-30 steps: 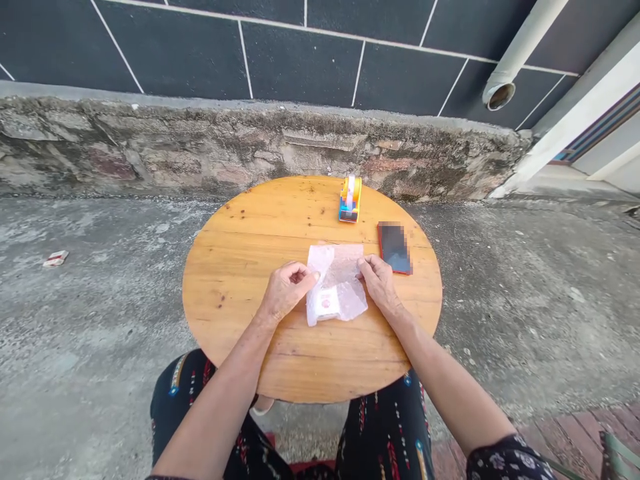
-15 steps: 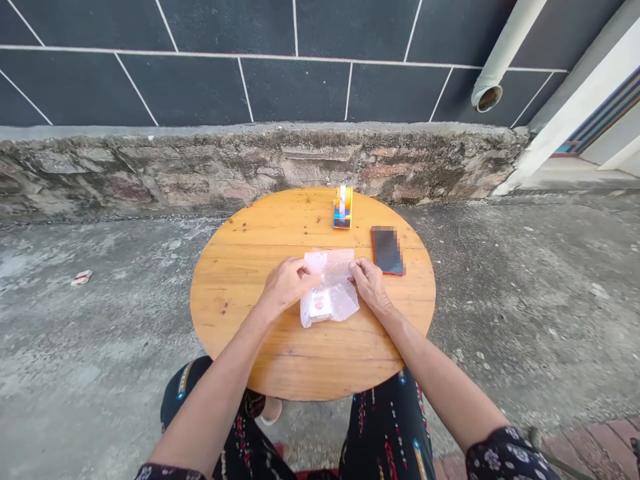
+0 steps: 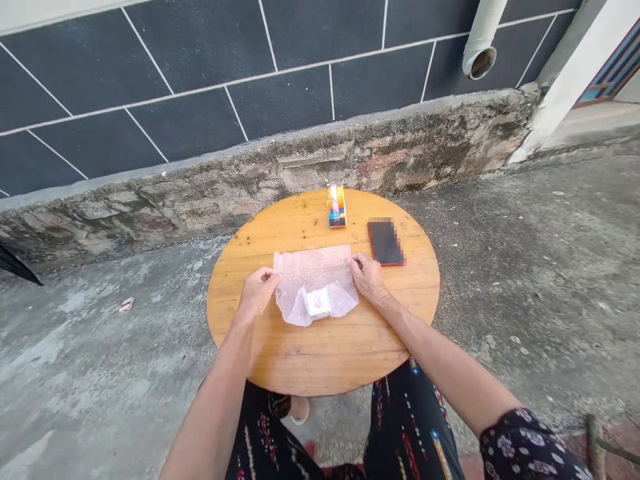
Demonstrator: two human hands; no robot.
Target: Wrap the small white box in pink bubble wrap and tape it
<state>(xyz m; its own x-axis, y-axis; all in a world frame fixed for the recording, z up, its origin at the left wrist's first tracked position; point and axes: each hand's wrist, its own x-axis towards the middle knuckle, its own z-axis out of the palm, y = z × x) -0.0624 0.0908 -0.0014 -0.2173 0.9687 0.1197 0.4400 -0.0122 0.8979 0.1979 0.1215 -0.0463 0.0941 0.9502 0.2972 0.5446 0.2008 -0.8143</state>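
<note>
Head view shows a small white box on a pink-white wrap, by the edge closest to the person. The left hand pinches the left edge of the wrap, and the right hand pinches the right edge. So far the wrap is spread wide, and its near part bunches up beside the box. The top of the box is bare, with the far part of the wrap not folded over it. The tape stands near the far rim of the desk, and a phone lies near the right hand. The desk is round wood with dark spots. It stands outside on gray ground, near rough stones, a dark wall with white lines, and a pipe
</note>
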